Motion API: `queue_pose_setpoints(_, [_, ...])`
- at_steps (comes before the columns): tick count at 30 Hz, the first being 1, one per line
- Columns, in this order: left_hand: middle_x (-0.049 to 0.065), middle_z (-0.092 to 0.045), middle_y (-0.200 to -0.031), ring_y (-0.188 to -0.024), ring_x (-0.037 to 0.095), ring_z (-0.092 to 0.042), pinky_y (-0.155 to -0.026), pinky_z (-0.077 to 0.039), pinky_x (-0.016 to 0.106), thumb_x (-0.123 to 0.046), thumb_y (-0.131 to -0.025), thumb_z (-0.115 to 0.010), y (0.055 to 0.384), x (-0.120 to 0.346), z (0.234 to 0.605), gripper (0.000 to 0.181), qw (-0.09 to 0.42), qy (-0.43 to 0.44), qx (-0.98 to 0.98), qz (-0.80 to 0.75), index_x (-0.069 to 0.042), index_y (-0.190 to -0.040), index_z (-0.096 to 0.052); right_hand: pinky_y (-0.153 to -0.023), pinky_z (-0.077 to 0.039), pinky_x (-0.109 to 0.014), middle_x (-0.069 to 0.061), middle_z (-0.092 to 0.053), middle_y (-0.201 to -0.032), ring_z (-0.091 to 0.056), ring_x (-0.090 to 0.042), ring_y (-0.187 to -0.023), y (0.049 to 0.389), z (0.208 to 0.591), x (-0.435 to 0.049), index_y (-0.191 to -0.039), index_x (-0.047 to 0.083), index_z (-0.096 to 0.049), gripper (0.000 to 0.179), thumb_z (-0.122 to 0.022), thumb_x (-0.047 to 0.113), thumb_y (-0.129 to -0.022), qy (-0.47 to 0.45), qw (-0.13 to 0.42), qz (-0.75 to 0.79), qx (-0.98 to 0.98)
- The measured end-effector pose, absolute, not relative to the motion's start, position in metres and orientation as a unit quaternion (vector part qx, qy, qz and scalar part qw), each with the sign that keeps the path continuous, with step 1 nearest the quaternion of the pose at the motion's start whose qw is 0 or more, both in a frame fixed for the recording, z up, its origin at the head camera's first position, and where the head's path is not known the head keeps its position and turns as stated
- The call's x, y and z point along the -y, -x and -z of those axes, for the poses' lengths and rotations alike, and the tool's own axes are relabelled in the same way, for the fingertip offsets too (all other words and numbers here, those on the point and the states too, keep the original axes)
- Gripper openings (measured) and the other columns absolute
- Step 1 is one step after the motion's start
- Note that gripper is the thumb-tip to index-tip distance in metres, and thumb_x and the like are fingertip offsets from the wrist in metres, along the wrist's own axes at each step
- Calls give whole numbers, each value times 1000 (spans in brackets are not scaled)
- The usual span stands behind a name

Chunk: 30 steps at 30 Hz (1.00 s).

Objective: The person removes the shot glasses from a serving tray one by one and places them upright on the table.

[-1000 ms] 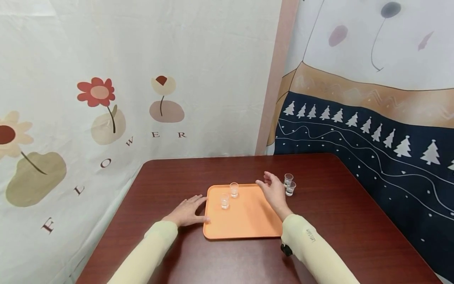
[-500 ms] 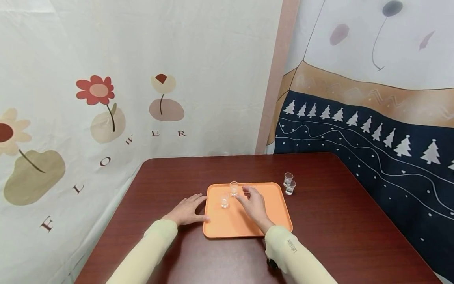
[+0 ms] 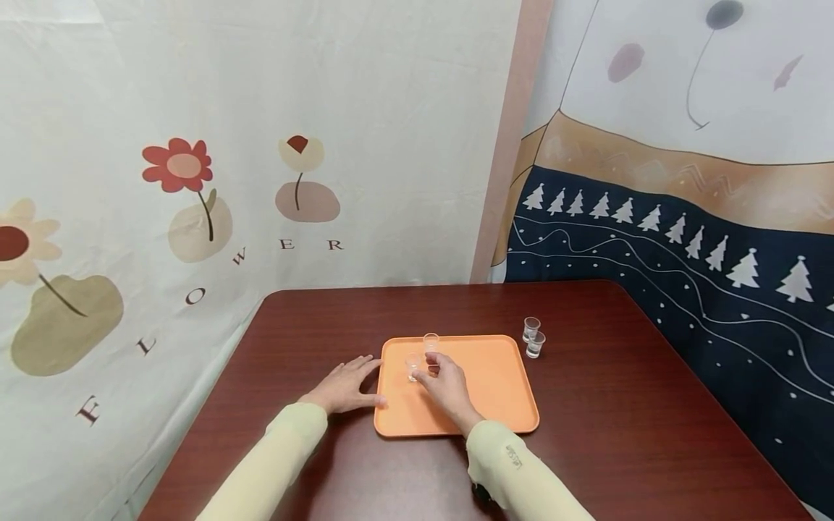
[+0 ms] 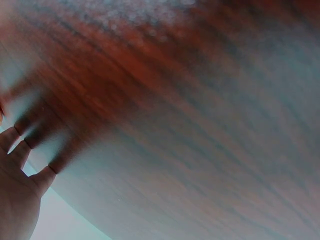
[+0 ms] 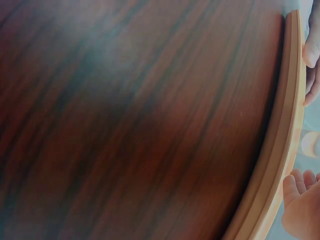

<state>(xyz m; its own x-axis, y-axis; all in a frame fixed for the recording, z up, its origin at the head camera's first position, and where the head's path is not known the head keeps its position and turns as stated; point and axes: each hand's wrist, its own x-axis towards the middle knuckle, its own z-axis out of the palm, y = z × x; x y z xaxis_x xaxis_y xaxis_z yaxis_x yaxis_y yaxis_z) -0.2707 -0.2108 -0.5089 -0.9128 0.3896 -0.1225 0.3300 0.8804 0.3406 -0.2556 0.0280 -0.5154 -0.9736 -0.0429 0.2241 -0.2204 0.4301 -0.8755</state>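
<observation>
On the dark wood table lies an orange tray (image 3: 498, 387) carrying two small clear shot glasses. The nearer shot glass (image 3: 413, 364) stands upright toward the tray's left side; the farther shot glass (image 3: 431, 340) is just behind it, partly covered by fingers. My left hand (image 3: 345, 386) rests at the tray's left edge, fingers spread, thumb on the rim. Over the tray, my right hand (image 3: 448, 391) has thumb and fingers apart close to the nearer glass. In the right wrist view a gap shows between the right hand (image 5: 302, 202) and a glass (image 5: 310, 144).
Two more shot glasses, a rear one (image 3: 531, 329) and a front one (image 3: 536, 345), stand together on the table (image 3: 625, 405) right of the tray. A flower-printed curtain (image 3: 391, 145) hangs behind, and a dark tree-patterned cloth (image 3: 651, 275) hangs at the right.
My right hand has moved left, from beside the two right-hand glasses across the tray to the nearer glass. My left hand, the tray and the glasses have stayed in place.
</observation>
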Motion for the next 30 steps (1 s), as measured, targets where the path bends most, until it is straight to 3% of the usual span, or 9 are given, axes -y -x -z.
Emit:
queue_pose_setpoints(13, [18, -38, -154, -145, 34, -29, -115, -20, 59, -72, -77, -68, 269, 208, 510, 98, 89, -194, -964, -158, -15, -152, -41, -87, -55, -40, -16, -67, -113, -67, -29, -100, 258, 519, -23, -123, -4, -64, 45, -79, 17, -86, -62, 69, -531, 842])
queue_pose_setpoints(30, [18, -37, -155, -145, 34, -29, -116, -20, 59, -71, -76, -69, 269, 208, 510, 98, 90, -189, -964, -161, -15, -152, -41, -79, -57, -37, -12, -70, -101, -70, -25, -93, 261, 519, -19, -114, -3, -68, 31, -76, 11, -87, -79, 83, -526, 843])
